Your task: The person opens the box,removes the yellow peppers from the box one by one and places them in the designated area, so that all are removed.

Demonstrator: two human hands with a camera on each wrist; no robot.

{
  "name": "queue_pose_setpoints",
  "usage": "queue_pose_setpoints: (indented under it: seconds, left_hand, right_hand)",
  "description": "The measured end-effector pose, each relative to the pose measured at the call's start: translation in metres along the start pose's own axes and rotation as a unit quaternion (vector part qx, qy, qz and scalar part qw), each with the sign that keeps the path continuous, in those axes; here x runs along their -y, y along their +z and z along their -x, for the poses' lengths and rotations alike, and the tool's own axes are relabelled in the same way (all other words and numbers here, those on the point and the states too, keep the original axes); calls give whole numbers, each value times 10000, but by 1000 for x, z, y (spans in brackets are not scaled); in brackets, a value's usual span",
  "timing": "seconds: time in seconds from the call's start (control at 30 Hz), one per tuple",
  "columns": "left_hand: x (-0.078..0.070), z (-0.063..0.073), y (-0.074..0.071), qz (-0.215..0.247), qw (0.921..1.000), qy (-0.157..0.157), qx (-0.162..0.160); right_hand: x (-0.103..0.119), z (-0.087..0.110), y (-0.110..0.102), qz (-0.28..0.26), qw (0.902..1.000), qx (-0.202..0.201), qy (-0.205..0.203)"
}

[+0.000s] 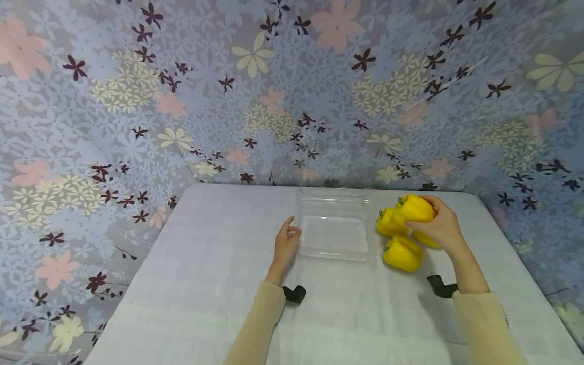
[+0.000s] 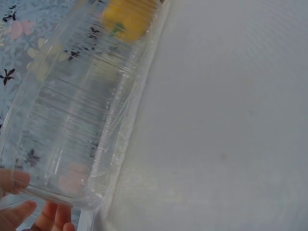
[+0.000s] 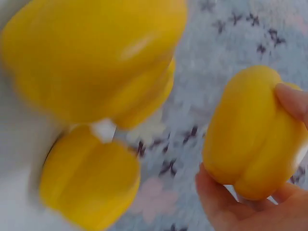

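Note:
A clear plastic container [image 1: 335,256] with its hinged lid [image 1: 335,190] raised lies on the white-covered table. At its left side, my left hand [image 1: 287,243] holds the rim; in the left wrist view the fingertips [image 2: 50,216] are around the near end of the clear plastic. My right hand [image 1: 440,223] grips a yellow bell pepper [image 1: 416,208], with the thumb on one side and fingers on the other, as the right wrist view shows. Beside and beneath that hand sit more yellow bell peppers: one at the left [image 1: 390,223], one in front [image 1: 403,253] and one partly hidden [image 1: 426,239].
The table [image 1: 219,253] has a white cloth over it. Behind its far edge stands a flower-patterned backdrop [image 1: 255,101], which also spreads along both sides. Dark wrist-camera mounts [image 1: 294,294] stick out at both wrists.

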State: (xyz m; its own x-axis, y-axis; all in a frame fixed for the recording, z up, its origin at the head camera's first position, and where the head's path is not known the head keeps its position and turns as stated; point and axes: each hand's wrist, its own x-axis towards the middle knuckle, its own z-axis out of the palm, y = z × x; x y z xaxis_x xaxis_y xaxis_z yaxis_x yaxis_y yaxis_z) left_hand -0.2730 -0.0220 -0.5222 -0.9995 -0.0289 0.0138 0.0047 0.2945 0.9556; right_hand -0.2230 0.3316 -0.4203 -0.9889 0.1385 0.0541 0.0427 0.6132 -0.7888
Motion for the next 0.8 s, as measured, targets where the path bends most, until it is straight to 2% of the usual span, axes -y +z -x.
queue_pose_setpoints:
  seconds: [0.2, 0.33, 0.57, 0.67, 0.8]
  left_hand:
    - [-1, 1, -1, 57, 10000, 7, -21]
    - [1, 2, 0, 65, 10000, -15, 8]
    - [3, 3, 0, 23, 10000, -16, 27]
    - [3, 2, -1, 9, 10000, 30, 26]
    - [4, 0, -1, -22, 10000, 52, 30]
  right_hand:
    - [-33, 24, -28, 283, 9983, -331, 376]
    - [-60, 45, -38, 467, 9962, -407, 618]
    - [-97, 78, -38, 662, 9919, -197, 1064]
    - [-105, 82, -35, 722, 9898, -12, 1227]
    - [-109, 82, -28, 700, 9901, 94, 1213]
